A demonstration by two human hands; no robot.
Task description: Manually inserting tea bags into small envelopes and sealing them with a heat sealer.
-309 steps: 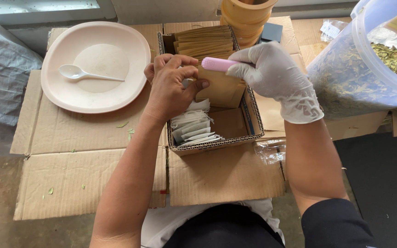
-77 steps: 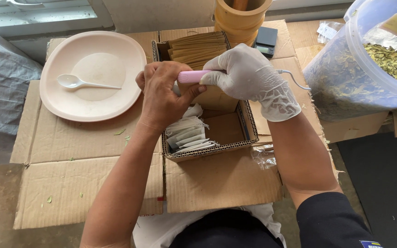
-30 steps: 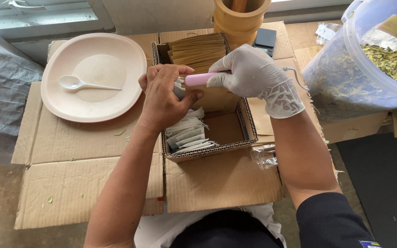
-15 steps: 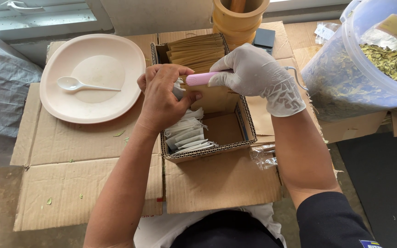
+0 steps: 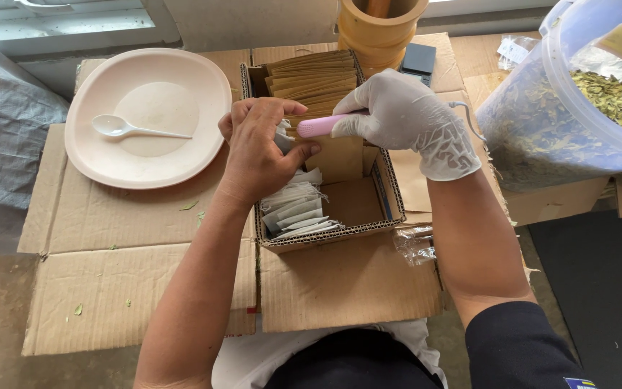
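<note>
the right hand [image 5: 404, 115], in a white glove, is wrapped around a slim pink tool [image 5: 318, 126] with a thin white cord [image 5: 469, 119] trailing off past the wrist. the grip is a full fist, fingers closed over the back half of the tool, its rounded pink end sticking out toward the left hand. the left hand [image 5: 260, 148] is bare, fingers curled in tight and pinched on a small white sachet [image 5: 282, 137]; only a sliver of it shows between thumb and fingers, so how much of it is held i cannot tell. the pink tip sits just beside the left fingertips, touching or nearly touching the sachet.

both hands hover over an open cardboard box [image 5: 390, 187]. a row of flat brown paper envelopes [image 5: 314, 75] stands packed at the far end of the box. a bunch of white sachets [image 5: 296, 209] lies at the near left, directly under the left wrist. the near right part of the box floor is bare cardboard.

left of the box, a pale round plate [image 5: 203, 79] rests on flattened cardboard sheets [image 5: 131, 245], with a white plastic spoon [image 5: 134, 130] lying in it. a few green leaf bits are scattered on the cardboard. to the right stands a big clear plastic tub [image 5: 584, 94] full of dried green leaves. behind the box are a tan cylindrical container [image 5: 383, 25] and a small dark scale [image 5: 420, 59]. a crumpled clear plastic bag [image 5: 415, 241] lies just off the box's near right corner.
</note>
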